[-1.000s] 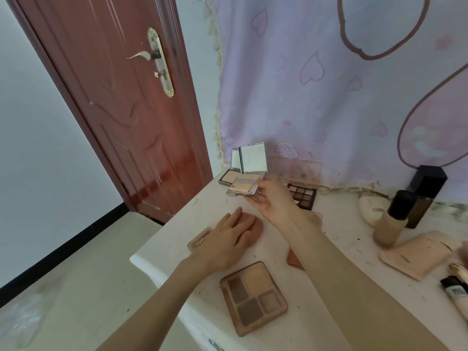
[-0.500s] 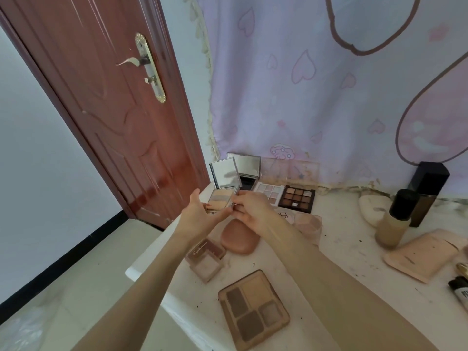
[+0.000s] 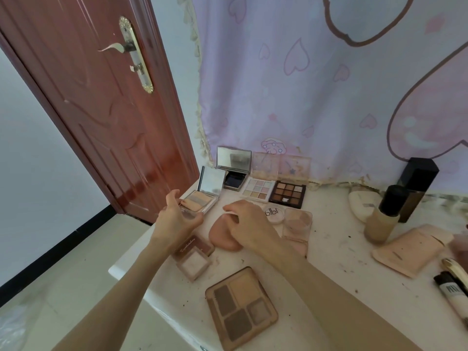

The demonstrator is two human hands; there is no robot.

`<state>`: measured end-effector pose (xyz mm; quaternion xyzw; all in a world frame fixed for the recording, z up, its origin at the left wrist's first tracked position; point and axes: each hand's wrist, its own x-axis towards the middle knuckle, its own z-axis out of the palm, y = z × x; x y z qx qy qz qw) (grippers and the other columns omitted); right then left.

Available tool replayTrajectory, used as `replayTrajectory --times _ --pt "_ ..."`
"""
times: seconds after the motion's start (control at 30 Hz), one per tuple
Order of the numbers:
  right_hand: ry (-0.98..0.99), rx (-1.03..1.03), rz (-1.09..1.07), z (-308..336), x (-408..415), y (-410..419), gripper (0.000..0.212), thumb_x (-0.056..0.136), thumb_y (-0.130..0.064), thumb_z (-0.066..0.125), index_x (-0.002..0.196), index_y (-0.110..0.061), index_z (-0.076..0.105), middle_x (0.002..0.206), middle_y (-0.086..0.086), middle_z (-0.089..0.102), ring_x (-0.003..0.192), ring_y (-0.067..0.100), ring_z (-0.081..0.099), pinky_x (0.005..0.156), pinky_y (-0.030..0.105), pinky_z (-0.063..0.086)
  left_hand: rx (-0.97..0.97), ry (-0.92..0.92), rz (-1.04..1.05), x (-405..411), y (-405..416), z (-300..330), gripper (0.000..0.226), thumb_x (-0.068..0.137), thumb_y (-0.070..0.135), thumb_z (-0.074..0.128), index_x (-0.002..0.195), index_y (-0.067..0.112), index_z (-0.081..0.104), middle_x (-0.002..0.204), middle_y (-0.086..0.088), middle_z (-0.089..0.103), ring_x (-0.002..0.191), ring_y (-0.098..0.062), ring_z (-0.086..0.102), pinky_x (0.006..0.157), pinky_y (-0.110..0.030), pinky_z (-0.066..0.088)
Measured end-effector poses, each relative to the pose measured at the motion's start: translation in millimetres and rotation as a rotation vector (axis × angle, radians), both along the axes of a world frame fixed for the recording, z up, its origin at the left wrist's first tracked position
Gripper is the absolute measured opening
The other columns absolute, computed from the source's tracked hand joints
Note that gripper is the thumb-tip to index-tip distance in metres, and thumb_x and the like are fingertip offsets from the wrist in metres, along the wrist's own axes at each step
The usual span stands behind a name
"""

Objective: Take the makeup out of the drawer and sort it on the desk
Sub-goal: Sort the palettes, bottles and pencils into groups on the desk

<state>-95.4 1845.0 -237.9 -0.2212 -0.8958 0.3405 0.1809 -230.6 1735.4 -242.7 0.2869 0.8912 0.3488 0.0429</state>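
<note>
Set down since the earlier frame: mirrored compact (image 3: 202,200), now resting open on the desk (image 3: 329,262), left of centre. Left hand (image 3: 177,219): fingers loosely spread, touching the compact's near edge, nothing gripped. Right hand (image 3: 249,225): loosely curled, nothing held, positioned over the pink puff (image 3: 222,234), just right of the compact.

Head view, downward over desk (image 3: 329,249)

Open mirrored compact (image 3: 202,198) sits among palettes (image 3: 241,306) on the desk (image 3: 336,282).
</note>
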Motion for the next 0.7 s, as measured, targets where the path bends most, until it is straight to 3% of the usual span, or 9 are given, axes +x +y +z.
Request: replayTrajectory --times 0.23,0.4,0.57,0.7 --pt "-0.210 0.126 0.139 -3.0 16.4 -7.3 0.066 0.089 -0.048 0.051 0.144 -0.017 0.031 0.147 0.004 0.029 0.132 0.021 0.027 0.106 0.032 0.027 -0.044 0.019 0.035 -4.0 12.3 -9.0 0.083 0.074 0.037 0.069 0.140 0.018 0.024 0.129 -0.014 0.048 0.125 -0.029 0.033 0.104 -0.042 0.030" --pt "-0.293 0.085 0.194 0.9 20.7 -6.9 0.078 0.086 -0.042 0.059 0.148 -0.018 0.019 0.151 0.006 0.020 0.136 0.024 0.022 0.109 0.032 0.026 -0.055 -0.005 0.016 -5.5 17.0 -7.1 0.081 0.078 0.036 0.068 0.142 0.020 0.022 0.131 -0.013 0.049 0.129 -0.028 0.027 0.105 -0.040 0.026" --pt "-0.342 0.123 0.209 4.2 22.6 -7.6 0.079 0.085 -0.033 0.059 0.149 -0.019 0.014 0.145 0.008 0.024 0.130 0.025 0.024 0.103 0.032 0.029 0.032 -0.071 -0.061 -3.8 9.7 -2.6 0.079 0.083 0.035 0.065 0.145 0.019 0.020 0.143 -0.006 0.037 0.136 -0.026 0.017 0.109 -0.042 0.022" --pt "-0.196 -0.004 0.111 8.7 26.8 -9.3 0.081 0.083 -0.039 0.062 0.148 -0.023 0.015 0.142 0.006 0.030 0.129 0.023 0.024 0.101 0.033 0.030 0.148 0.032 -0.234 8.0 -3.5 10.4 0.056 0.090 0.026 0.057 0.140 0.024 0.031 0.144 0.003 0.037 0.134 -0.020 0.023 0.109 -0.041 0.026"
